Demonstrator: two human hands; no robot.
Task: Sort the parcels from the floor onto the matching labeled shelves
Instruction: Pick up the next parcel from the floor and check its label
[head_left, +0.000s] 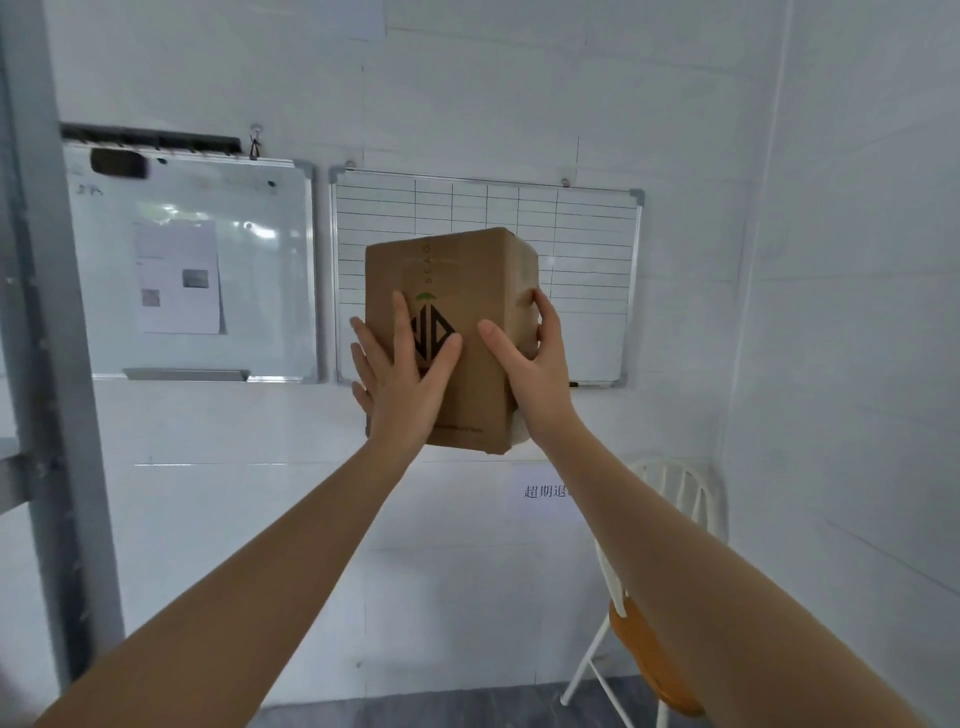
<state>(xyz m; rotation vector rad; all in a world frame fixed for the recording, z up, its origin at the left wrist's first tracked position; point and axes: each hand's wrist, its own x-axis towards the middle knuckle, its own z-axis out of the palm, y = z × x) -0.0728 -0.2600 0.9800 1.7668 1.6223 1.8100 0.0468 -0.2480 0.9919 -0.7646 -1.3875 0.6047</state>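
Note:
I hold a brown cardboard parcel (457, 280) upright at arm's length in front of the white wall. It carries a black diamond logo and a small green mark on its near face. My left hand (402, 374) lies flat on the near face, fingers wrapping its left edge. My right hand (535, 364) grips the right side, thumb on the near face. A grey metal shelf upright (52, 338) stands at the far left; no shelf labels are readable.
Two whiteboards hang on the wall: a plain whiteboard (192, 270) with a paper sheet, and a gridded whiteboard (587, 244) behind the parcel. A white chair (675, 519) with an orange seat stands in the right corner. A paper wall label (545, 491) hangs below the parcel.

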